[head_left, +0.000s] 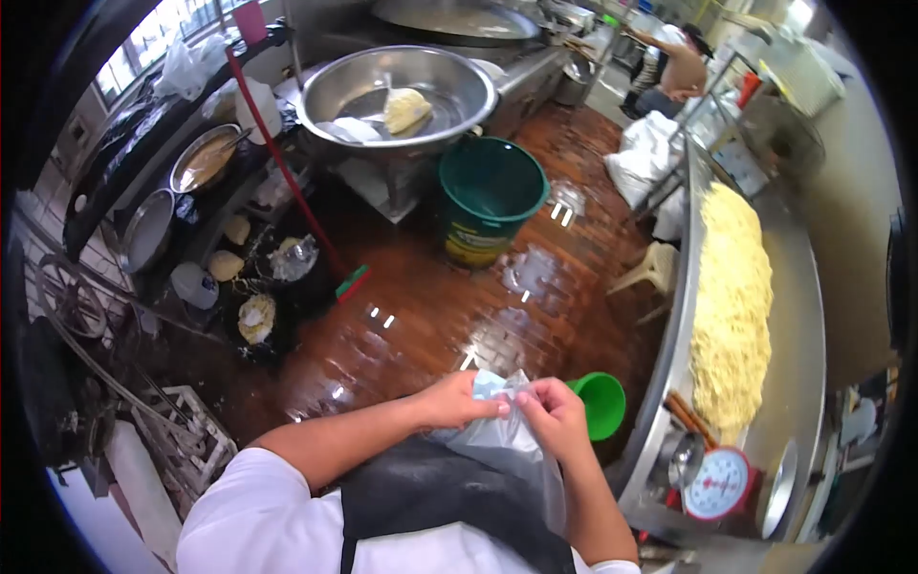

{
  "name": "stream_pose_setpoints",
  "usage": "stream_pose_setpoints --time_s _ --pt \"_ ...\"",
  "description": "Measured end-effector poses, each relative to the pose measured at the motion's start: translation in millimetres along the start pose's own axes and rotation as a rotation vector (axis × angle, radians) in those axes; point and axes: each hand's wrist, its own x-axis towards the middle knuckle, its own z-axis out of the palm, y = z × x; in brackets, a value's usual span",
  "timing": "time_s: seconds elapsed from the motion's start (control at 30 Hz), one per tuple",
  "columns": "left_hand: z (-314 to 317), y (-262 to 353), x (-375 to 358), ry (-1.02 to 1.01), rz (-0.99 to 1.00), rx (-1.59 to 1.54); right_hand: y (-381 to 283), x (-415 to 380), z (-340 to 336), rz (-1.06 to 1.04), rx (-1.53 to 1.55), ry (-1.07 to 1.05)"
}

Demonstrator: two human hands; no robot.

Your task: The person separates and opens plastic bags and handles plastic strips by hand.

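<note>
In front of my dark apron, both hands pinch the top of a translucent plastic bag (507, 438), which hangs down toward my right forearm. My left hand (457, 400) grips the bag's mouth from the left, thumb pointing right. On the other side, my right hand (557, 413) has thumb and fingers closed on the bag's edge. A pale blue patch shows at the top of the bag between the hands; I cannot make out what it is. Just beyond my right hand stands a bright green bucket (602, 406).
At right, a long metal trough (798, 316) bears a heap of yellow noodle-like food (732, 306) and a red dial scale (717, 481). Ahead are a dark green tub (492, 187), a large steel basin (320, 91) and a red-handled squeegee (287, 177). The tiled floor (421, 325) looks wet. Another person (681, 65) is far back.
</note>
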Motion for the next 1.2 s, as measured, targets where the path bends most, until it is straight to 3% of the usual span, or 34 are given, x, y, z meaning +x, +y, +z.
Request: stream_pose_setpoints --time_s 0.07,0.17,0.33,0.47,0.57,0.73,0.8,0.87,0.9,0.93,0.97,1.03,1.13,1.2 --pt "-35.9 13.7 0.9 0.059 0.046 -0.062 4.1 58.1 10.2 -0.075 -0.066 0.005" --pt "-71.5 36.4 2.8 0.127 0.044 -0.073 41.6 146.9 3.8 0.075 0.015 0.009" --pt "-119.5 42.2 28.5 0.204 0.056 -0.180 117.6 286.3 -0.1 -0.004 -0.363 0.004" --pt "-155.1 59.2 50.3 0.284 0.060 -0.076 155.7 404.8 12.6 0.011 -0.637 -0.014" --pt "-177.7 81.9 72.8 0.392 -0.049 -0.211 158.5 493.0 20.0 0.005 -0.774 -0.044" --pt "-201.1 87.4 122.6 0.355 -0.083 -0.354 192.4 630.1 25.8 -0.103 -0.913 -0.083" --pt "-208.3 87.9 136.7 0.344 -0.080 -0.353 201.6 655.1 28.6 -0.113 -1.009 0.007" --pt "-213.2 87.7 151.6 0.330 -0.045 -0.326 239.8 684.0 26.6 0.000 -1.168 -0.133" --pt "-216.5 87.6 155.8 0.319 -0.064 -0.309 230.9 698.8 26.3 0.239 -1.216 -0.321" --pt "-217.9 91.4 160.2 0.344 -0.101 -0.308 244.1 709.5 28.0 0.073 -1.352 -0.372" --pt "-218.2 97.3 165.1 0.361 -0.137 -0.309 256.7 711.9 26.1 0.018 -1.260 -0.301" --pt "-221.6 99.4 170.6 0.318 -0.116 -0.329 201.0 703.0 21.1 -0.139 -1.139 -0.136" --pt "-225.4 123.9 177.8 0.274 -0.086 -0.242 134.2 705.3 -2.2 0.044 -0.768 -0.220" --pt "-221.8 132.5 172.9 0.250 -0.055 -0.256 74.5 672.2 -18.3 -0.203 -1.196 0.050"
